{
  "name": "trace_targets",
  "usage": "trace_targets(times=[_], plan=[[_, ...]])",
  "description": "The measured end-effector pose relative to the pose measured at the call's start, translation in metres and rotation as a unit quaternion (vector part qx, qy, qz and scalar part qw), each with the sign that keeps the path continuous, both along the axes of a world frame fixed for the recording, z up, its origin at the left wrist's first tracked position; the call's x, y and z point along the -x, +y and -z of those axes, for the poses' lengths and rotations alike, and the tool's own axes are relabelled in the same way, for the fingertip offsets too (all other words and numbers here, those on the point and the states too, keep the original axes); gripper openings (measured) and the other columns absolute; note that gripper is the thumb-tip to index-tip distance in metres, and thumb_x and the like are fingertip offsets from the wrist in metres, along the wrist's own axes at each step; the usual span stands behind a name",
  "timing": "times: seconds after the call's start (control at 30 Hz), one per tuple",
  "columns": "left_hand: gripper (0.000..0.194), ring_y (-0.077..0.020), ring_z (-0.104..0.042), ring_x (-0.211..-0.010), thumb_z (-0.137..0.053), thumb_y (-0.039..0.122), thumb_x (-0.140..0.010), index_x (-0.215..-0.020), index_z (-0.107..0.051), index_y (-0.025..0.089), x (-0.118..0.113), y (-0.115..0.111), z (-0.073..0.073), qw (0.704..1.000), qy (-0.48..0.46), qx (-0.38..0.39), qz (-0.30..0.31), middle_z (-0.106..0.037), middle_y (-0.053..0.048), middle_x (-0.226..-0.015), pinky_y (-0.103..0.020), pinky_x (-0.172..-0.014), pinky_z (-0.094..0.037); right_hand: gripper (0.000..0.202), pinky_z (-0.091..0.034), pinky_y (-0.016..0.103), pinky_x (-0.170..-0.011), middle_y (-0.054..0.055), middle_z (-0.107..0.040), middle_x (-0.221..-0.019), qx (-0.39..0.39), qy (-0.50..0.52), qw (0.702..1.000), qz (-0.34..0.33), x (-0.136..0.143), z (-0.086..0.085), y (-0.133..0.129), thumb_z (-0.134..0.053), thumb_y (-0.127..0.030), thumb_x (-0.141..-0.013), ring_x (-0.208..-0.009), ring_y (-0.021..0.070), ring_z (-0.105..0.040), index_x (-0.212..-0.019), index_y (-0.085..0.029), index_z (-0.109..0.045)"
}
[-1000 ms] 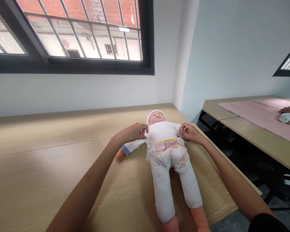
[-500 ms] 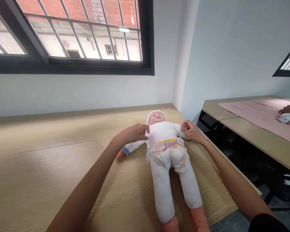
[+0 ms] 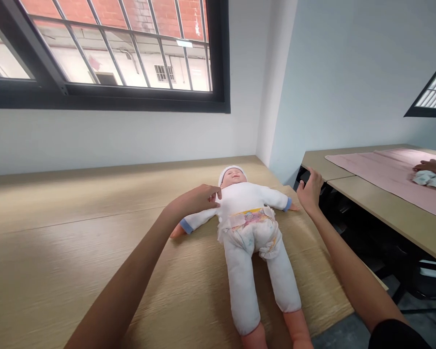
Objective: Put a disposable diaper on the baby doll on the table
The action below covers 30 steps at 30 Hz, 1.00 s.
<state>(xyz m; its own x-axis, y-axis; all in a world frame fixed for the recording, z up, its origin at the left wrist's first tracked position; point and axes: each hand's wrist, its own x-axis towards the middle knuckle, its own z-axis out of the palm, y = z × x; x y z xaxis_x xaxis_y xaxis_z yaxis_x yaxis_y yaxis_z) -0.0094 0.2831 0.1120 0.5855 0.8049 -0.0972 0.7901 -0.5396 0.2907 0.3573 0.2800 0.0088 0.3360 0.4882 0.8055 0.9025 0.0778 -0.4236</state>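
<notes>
A baby doll (image 3: 241, 195) lies on its back, in a white long-sleeved top with blue cuffs, a white cap (image 3: 223, 172) and white legs. Around its waist sits a white diaper (image 3: 254, 228) with a coloured front band. At the doll's shoulder on the left side is my left hand (image 3: 206, 198), fingers loosely bent and apart; whether it touches the top I cannot tell. My right hand (image 3: 310, 190) is raised just beyond the doll's outstretched hand on the right, thumb and fingers apart, holding nothing.
The doll rests on a light wooden table (image 3: 76, 252) against the wall. Across a gap on the right, another table (image 3: 403, 215) carries a pink cloth (image 3: 378, 167). Another person's hand (image 3: 432, 167) lies there on a patterned white cloth item (image 3: 430, 180). A barred window (image 3: 131, 43) is above.
My right hand has moved off the doll's sleeve, up and to the right, and its fingers have opened. The doll's arm on that side now stretches outward. My left hand has barely moved.
</notes>
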Motion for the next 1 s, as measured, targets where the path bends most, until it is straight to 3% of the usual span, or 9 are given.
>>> trace_targets(times=[0.17,0.37,0.57,0.67,0.77,0.87,1.0], plan=[[0.023,-0.0176,-0.056,-0.073,-0.048,0.036,-0.082,-0.092,-0.061,0.020,0.001,-0.002,-0.001,1.000,-0.011,-0.015,0.011,-0.062,-0.003,-0.084,-0.026,-0.061,-0.039,0.041,-0.032,0.053,-0.103,0.019,-0.049,-0.122,0.015,0.009,1.000,-0.006,-0.002,0.008,0.005,-0.048,-0.023,-0.080,-0.121,0.0321,-0.041,-0.119,-0.014,-0.049],[0.022,-0.0182,-0.058,-0.075,-0.050,0.036,-0.081,-0.094,-0.061,0.022,0.001,0.001,0.001,1.000,0.000,-0.004,-0.001,-0.062,-0.002,-0.087,-0.027,-0.062,-0.041,0.024,-0.039,0.049,-0.097,0.016,-0.056,-0.107,0.078,0.034,0.995,-0.050,0.007,0.017,0.010,-0.048,-0.026,-0.078,-0.109,0.0307,-0.049,-0.096,-0.017,-0.061],[0.020,-0.0215,-0.060,-0.094,-0.049,0.033,-0.082,-0.096,-0.059,0.023,0.001,0.004,0.010,0.999,-0.017,-0.039,-0.004,-0.064,-0.003,-0.103,-0.030,-0.076,-0.047,0.019,-0.043,0.049,-0.091,0.013,-0.060,-0.096,0.114,0.038,0.989,-0.091,0.026,0.019,0.009,-0.049,-0.025,-0.077,-0.097,0.0302,-0.055,-0.087,-0.019,-0.063],[0.026,-0.0220,-0.058,-0.106,-0.043,0.032,-0.086,-0.105,-0.058,0.023,-0.005,0.000,0.014,0.996,-0.064,-0.062,-0.003,-0.063,-0.003,-0.116,-0.032,-0.087,-0.046,0.017,-0.043,0.046,-0.094,0.010,-0.064,-0.095,0.095,0.032,0.980,-0.173,0.046,0.011,0.003,-0.052,-0.028,-0.080,-0.096,0.0276,-0.058,-0.087,-0.020,-0.065],[0.031,-0.0228,-0.055,-0.114,-0.040,0.034,-0.089,-0.113,-0.055,0.022,-0.013,-0.003,0.018,0.989,-0.126,-0.072,0.001,-0.059,-0.005,-0.125,-0.035,-0.093,-0.045,0.016,-0.044,0.042,-0.093,0.006,-0.067,-0.094,0.095,0.037,0.949,-0.300,0.070,-0.001,-0.009,-0.058,-0.035,-0.082,-0.095,0.0241,-0.060,-0.087,-0.023,-0.068],[0.024,-0.0229,-0.058,-0.105,-0.043,0.033,-0.087,-0.101,-0.058,0.021,-0.022,-0.003,0.023,0.984,-0.170,-0.056,0.002,-0.061,-0.007,-0.116,-0.036,-0.089,-0.047,0.014,-0.045,0.039,-0.092,0.004,-0.069,-0.094,0.130,0.053,0.914,-0.380,0.089,-0.010,-0.021,-0.060,-0.034,-0.083,-0.095,0.0224,-0.061,-0.089,-0.025,-0.070],[0.012,-0.0223,-0.057,-0.094,-0.043,0.026,-0.084,-0.081,-0.054,0.020,-0.031,-0.005,0.028,0.978,-0.196,-0.065,-0.022,-0.061,-0.007,-0.099,-0.037,-0.085,-0.048,0.013,-0.045,0.039,-0.090,0.004,-0.070,-0.094,0.152,0.072,0.901,-0.399,0.099,-0.011,-0.026,-0.058,-0.032,-0.084,-0.094,0.0219,-0.063,-0.086,-0.025,-0.069]])
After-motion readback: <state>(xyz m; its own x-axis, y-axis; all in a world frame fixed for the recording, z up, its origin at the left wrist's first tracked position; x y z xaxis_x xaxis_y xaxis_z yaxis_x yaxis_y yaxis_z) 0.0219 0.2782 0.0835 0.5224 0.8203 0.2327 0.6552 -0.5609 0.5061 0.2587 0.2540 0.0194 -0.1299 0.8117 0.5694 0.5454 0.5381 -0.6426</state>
